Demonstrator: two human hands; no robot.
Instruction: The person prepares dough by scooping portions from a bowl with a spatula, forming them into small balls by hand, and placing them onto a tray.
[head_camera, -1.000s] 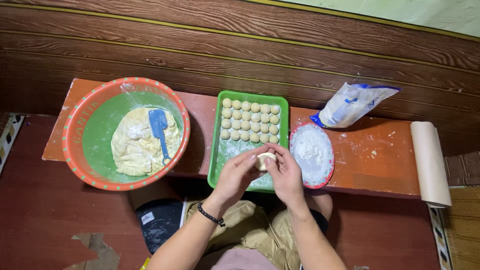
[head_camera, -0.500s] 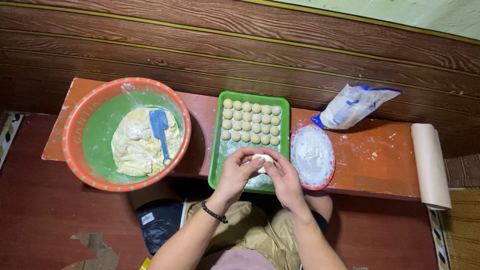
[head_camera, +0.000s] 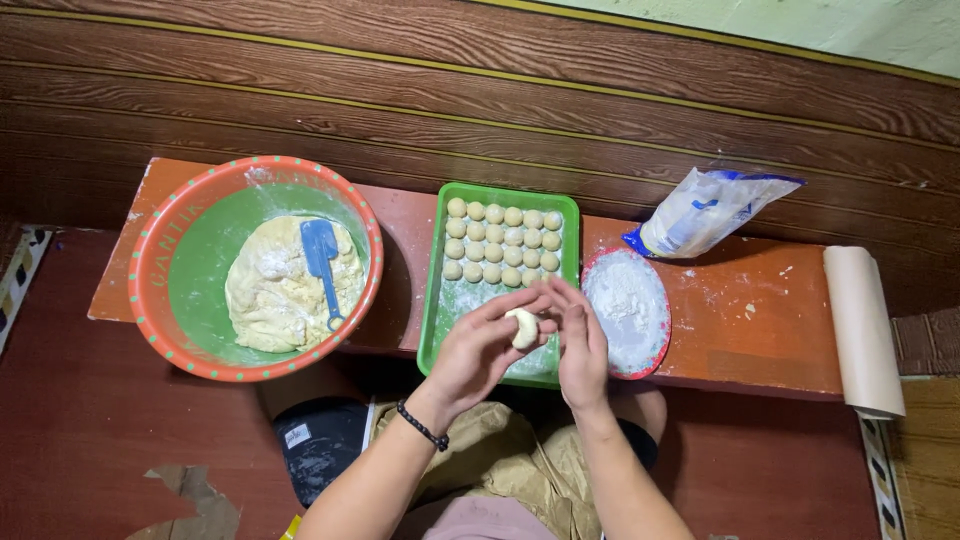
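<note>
My left hand (head_camera: 478, 352) and my right hand (head_camera: 580, 345) meet palm to palm over the near end of a green tray (head_camera: 437, 292). Between the palms sits a small pale piece of dough (head_camera: 523, 328), partly hidden by my fingers. A dark bead bracelet circles my left wrist. Several small dough balls (head_camera: 503, 241) lie in neat rows at the tray's far end, on a dusting of flour.
A large orange bowl with a green inside (head_camera: 190, 300) holds a mass of dough (head_camera: 280, 290) and a blue scraper (head_camera: 322, 255). A red plate of flour (head_camera: 628, 305), a plastic flour bag (head_camera: 705, 212) and a paper roll (head_camera: 862, 330) stand on the low orange bench (head_camera: 760, 330).
My hands have shifted slightly against each other around the dough piece, staying over the tray's near end. Nothing else has moved.
</note>
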